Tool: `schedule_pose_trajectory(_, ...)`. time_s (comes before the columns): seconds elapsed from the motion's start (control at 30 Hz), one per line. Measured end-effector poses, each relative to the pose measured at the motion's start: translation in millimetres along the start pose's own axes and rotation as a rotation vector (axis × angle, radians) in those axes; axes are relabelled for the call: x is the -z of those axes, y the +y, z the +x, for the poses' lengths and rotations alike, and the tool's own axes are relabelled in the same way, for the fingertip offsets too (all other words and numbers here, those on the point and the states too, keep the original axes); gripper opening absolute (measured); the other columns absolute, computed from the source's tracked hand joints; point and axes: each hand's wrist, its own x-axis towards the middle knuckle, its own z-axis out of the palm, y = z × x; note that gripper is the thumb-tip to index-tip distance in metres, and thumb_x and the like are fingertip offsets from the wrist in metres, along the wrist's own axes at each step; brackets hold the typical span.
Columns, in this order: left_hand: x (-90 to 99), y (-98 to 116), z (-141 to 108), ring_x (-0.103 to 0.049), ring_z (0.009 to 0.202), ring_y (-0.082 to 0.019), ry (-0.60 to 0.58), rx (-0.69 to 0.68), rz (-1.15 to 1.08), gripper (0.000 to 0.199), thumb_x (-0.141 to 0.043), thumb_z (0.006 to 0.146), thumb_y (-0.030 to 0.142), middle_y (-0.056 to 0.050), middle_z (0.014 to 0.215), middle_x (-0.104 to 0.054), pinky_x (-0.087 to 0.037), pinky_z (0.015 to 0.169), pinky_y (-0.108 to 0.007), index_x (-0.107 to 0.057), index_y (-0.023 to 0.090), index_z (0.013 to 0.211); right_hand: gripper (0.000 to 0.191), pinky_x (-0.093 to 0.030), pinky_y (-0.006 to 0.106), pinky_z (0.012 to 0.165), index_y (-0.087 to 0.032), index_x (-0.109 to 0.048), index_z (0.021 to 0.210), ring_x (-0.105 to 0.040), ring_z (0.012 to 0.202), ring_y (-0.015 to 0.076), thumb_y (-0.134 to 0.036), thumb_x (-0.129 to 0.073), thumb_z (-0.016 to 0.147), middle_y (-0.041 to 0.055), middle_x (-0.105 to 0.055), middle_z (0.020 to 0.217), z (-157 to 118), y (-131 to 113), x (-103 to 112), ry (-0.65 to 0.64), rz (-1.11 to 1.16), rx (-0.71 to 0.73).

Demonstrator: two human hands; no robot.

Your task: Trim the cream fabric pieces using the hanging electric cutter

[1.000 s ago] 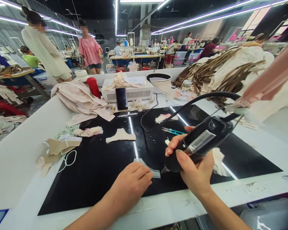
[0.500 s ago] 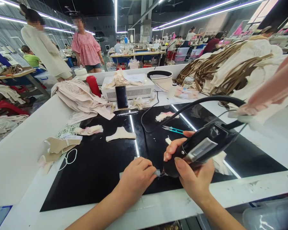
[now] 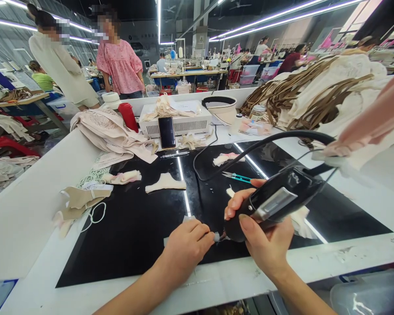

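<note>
My right hand (image 3: 271,247) is wrapped round a black corded handheld power tool (image 3: 265,208) with a silver plate on its side. The tool's narrow metal tip points left, close to the fingers of my left hand (image 3: 190,240). My left hand is closed over a small pale grey strip (image 3: 216,236), with its end showing by the tip; what else lies under the palm is hidden. Both hands are over a black mat (image 3: 118,245). Just beyond the tool lie turquoise thread snips (image 3: 238,177). A cream fabric piece (image 3: 166,182) lies flat on the mat.
A white box unit (image 3: 174,124) stands behind the mat with a phone (image 3: 166,132) leaning on it. Cream garments (image 3: 108,131) are heaped at left, brown straps (image 3: 282,96) at right. The tool's thick cord (image 3: 282,134) arches rightward. Two people stand beyond the table.
Both hands and the tool stay nearly in place, with only a tiny shift of the left fingers at the tip. In the background, the person in pink has moved slightly closer.
</note>
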Motion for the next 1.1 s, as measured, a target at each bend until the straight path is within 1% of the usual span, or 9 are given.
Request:
schedule_pose_trajectory(0.1,0.8,-0.1,-1.6,-0.066,0.083,-0.018,0.013,-0.005,0.006,0.012,-0.054,0.104,0.015,-0.003,0.092,-0.07,-0.056,0.073,-0.031,-0.066,0.015,0.105,0.047,-0.055,0.029,0.056,-0.03,-0.053,0.127,-0.062,0.065,0.0147,-0.03,-0.078,0.088,-0.0017,-0.064,0.087,1.7,-0.5,0.5,0.01,-0.027,-0.003)
schedule_pose_trajectory(0.3,2.9,0.1,-3.5,-0.066,0.089,-0.018,0.006,-0.021,0.011,0.013,-0.052,0.105,0.013,-0.004,0.095,-0.071,-0.058,0.078,-0.031,-0.065,0.015,0.106,0.048,-0.056,0.031,0.056,-0.031,-0.052,0.128,-0.062,0.063,0.0152,-0.034,-0.078,0.088,-0.002,-0.064,0.087,5.4,1.9,1.1,0.039,-0.058,0.021)
schedule_pose_trajectory(0.47,2.6,0.6,-3.3,-0.066,0.09,-0.018,0.001,-0.024,0.019,0.013,-0.053,0.104,0.013,-0.003,0.095,-0.071,-0.058,0.079,-0.031,-0.065,0.015,0.104,0.049,-0.055,0.03,0.054,-0.031,-0.051,0.13,-0.061,0.061,0.0145,-0.029,-0.077,0.088,-0.0021,-0.064,0.087,4.9,5.4,3.7,-0.004,-0.059,0.023)
schedule_pose_trajectory(0.6,4.1,0.4,-2.8,-0.066,0.091,-0.018,-0.03,-0.025,0.031,0.014,-0.051,0.105,0.013,-0.004,0.095,-0.07,-0.058,0.081,-0.032,-0.066,0.016,0.104,0.05,-0.057,0.031,0.056,-0.03,-0.05,0.129,-0.061,0.061,0.0143,-0.026,-0.077,0.088,-0.002,-0.064,0.087,4.6,6.1,3.1,-0.004,-0.044,0.025)
schedule_pose_trajectory(0.77,3.7,0.7,-1.4,-0.065,0.088,-0.018,0.003,-0.031,0.02,0.018,-0.049,0.106,0.016,-0.004,0.092,-0.069,-0.058,0.079,-0.032,-0.066,0.016,0.102,0.048,-0.056,0.03,0.056,-0.029,-0.05,0.128,-0.062,0.062,0.0147,-0.027,-0.076,0.088,-0.0017,-0.064,0.087,3.9,5.3,1.1,0.022,-0.068,0.023)
schedule_pose_trajectory(0.93,1.5,1.4,-1.0,-0.065,0.087,-0.018,0.051,-0.041,-0.013,0.014,-0.054,0.105,0.017,-0.003,0.093,-0.07,-0.058,0.08,-0.034,-0.067,0.016,0.104,0.042,-0.055,0.029,0.055,-0.029,-0.051,0.128,-0.063,0.063,0.0149,-0.021,-0.071,0.092,-0.0015,-0.065,0.087,5.7,5.3,0.9,0.003,-0.08,0.045)
schedule_pose_trajectory(1.1,2.5,1.3,-2.0,-0.063,0.085,-0.018,0.047,-0.045,-0.014,0.015,-0.053,0.105,0.018,-0.004,0.094,-0.07,-0.057,0.076,-0.033,-0.067,0.017,0.104,0.045,-0.055,0.03,0.055,-0.03,-0.051,0.128,-0.063,0.065,0.0157,-0.029,-0.075,0.09,-0.0015,-0.063,0.087,5.1,2.4,2.9,0.029,-0.058,0.013)
